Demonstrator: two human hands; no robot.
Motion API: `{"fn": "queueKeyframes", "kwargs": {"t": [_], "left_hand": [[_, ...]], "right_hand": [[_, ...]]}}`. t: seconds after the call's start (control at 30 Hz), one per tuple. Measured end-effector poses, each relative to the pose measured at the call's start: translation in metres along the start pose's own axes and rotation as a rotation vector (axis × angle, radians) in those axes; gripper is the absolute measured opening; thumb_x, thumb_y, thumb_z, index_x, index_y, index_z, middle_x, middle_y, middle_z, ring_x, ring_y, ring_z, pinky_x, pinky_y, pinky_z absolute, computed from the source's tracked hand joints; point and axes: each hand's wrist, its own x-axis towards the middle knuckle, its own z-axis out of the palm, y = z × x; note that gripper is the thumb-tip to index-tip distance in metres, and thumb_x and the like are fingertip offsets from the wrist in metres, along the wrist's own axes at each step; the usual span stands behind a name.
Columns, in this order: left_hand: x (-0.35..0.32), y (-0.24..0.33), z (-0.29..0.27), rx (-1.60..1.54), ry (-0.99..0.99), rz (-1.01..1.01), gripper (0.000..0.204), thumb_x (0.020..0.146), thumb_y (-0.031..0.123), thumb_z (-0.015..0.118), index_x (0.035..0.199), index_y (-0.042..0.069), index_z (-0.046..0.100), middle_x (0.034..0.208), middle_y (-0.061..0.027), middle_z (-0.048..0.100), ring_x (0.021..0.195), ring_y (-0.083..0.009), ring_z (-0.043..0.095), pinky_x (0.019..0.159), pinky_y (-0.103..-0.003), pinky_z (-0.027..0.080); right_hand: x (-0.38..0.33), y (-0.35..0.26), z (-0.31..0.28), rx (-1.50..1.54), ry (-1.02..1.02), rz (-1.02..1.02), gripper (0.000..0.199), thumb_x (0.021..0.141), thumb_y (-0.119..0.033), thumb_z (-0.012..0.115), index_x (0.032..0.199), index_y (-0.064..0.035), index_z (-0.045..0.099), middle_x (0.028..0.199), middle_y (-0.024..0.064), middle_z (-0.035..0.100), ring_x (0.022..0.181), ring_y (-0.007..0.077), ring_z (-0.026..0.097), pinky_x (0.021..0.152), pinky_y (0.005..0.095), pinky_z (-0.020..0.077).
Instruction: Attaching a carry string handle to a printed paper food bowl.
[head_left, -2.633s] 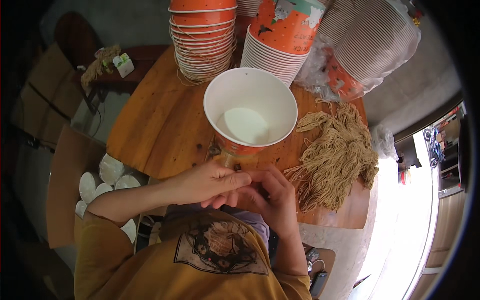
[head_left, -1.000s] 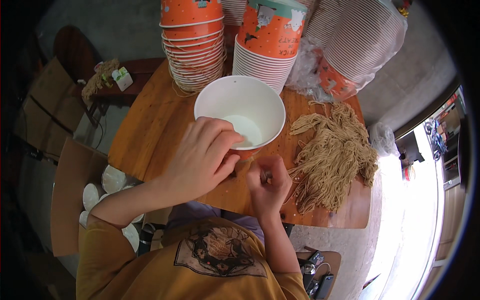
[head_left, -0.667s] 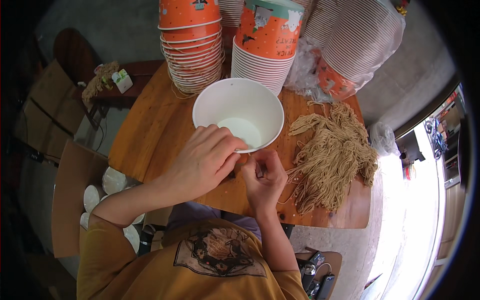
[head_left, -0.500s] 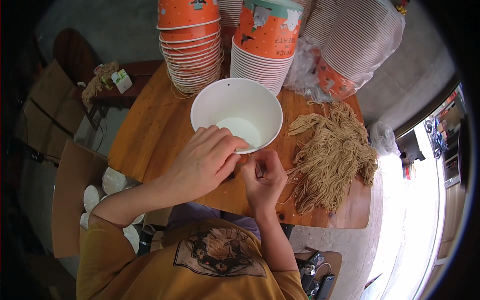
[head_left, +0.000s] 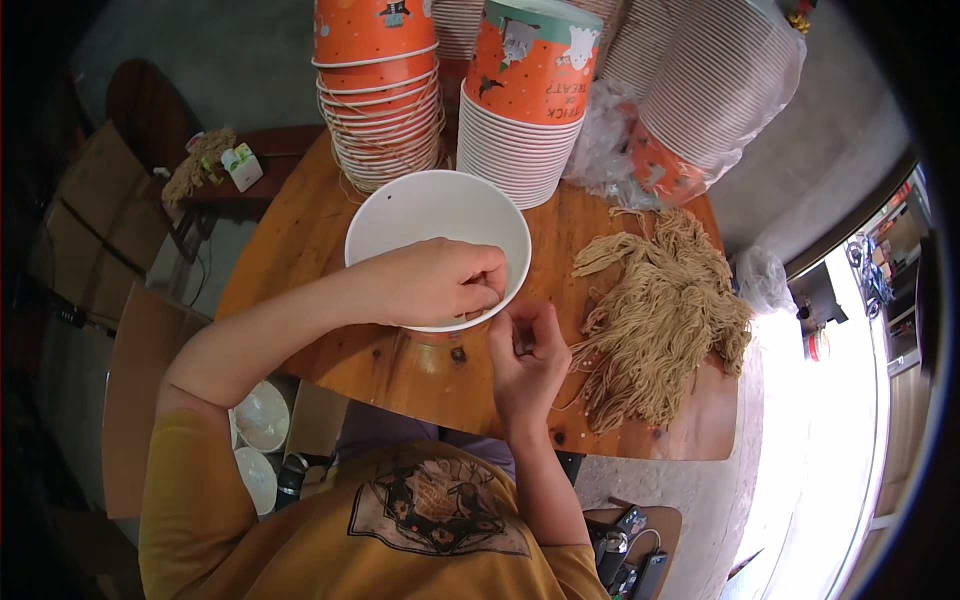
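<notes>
A white-lined paper bucket (head_left: 415,215) stands at the near middle of the table with its mouth tipped toward me. One small dark hole shows near its far left rim. My left hand (head_left: 440,280) reaches over the near rim into the bucket, its fingers curled and pinched by the right inner wall. Outside the same stretch of rim, my right hand (head_left: 528,350) has thumb and fingers pressed together. What either hand pinches is too small or hidden to make out. A bundle of tan cords (head_left: 665,320) lies to the right of my right hand.
Behind the bucket rise a stack of orange buckets with cord handles (head_left: 380,110) and an upside-down orange stack (head_left: 525,110). Plastic-wrapped stacks (head_left: 715,90) stand at the far right. A cardboard box (head_left: 150,400) with white-lined buckets sits at lower left, below the wooden table (head_left: 290,260).
My left hand has gone from the near rim deeper into the bucket. The bucket has shifted left and turned, its visible hole moving left. My right hand has stayed almost in place.
</notes>
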Motion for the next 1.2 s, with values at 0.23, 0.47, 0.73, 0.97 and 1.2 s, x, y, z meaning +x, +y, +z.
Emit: {"fn": "queueKeyframes", "kwargs": {"t": [0.23,0.47,0.73,0.97,1.2], "left_hand": [[-0.007,0.006,0.007,0.198,0.288,0.068,0.008,0.090,0.010,0.055,0.094,0.004,0.053,0.085,-0.0075,0.058,0.076,-0.0226,0.056,0.069,-0.032,0.045],[-0.007,0.010,0.008,-0.196,0.267,0.038,0.012,0.090,0.002,0.055,0.102,0.004,0.052,0.097,-0.0052,0.058,0.090,-0.0145,0.058,0.079,-0.029,0.046],[0.003,0.006,0.002,-0.662,0.001,-0.206,0.036,0.088,-0.001,0.056,0.122,0.001,0.047,0.102,-0.0071,0.058,0.096,-0.0126,0.057,0.086,-0.027,0.046],[0.003,-0.007,-0.004,-0.263,0.107,0.001,0.032,0.089,0.002,0.054,0.120,0.001,0.049,0.104,-0.0067,0.059,0.095,-0.0136,0.056,0.087,-0.027,0.046],[-0.001,-0.003,-0.004,-0.285,-0.159,-0.200,0.030,0.090,0.015,0.056,0.117,0.001,0.053,0.098,-0.0036,0.061,0.090,-0.0136,0.057,0.080,-0.030,0.046]], "right_hand": [[0.009,0.002,-0.019,0.060,-0.030,0.068,0.012,0.086,-0.006,0.067,0.096,-0.0038,0.060,0.069,0.0007,0.058,0.061,0.0021,0.051,0.054,0.0186,0.0424],[0.033,-0.013,-0.020,0.007,-0.224,0.049,0.006,0.088,-0.005,0.065,0.093,-0.0029,0.061,0.064,-0.0041,0.048,0.057,0.0011,0.039,0.050,0.0188,0.0344],[0.031,-0.009,-0.010,0.266,-0.163,0.190,0.006,0.091,-0.007,0.062,0.091,-0.0022,0.059,0.074,-0.0069,0.053,0.064,0.0004,0.042,0.058,0.0167,0.0353],[0.032,-0.008,-0.012,0.295,-0.239,0.206,0.005,0.094,-0.007,0.058,0.096,-0.0023,0.057,0.081,-0.0048,0.055,0.070,0.0013,0.046,0.061,0.0172,0.0373],[0.033,-0.008,-0.011,0.305,-0.263,0.144,0.006,0.094,-0.007,0.058,0.098,-0.0024,0.057,0.083,-0.0036,0.056,0.073,0.0029,0.047,0.064,0.0181,0.0384]]}}
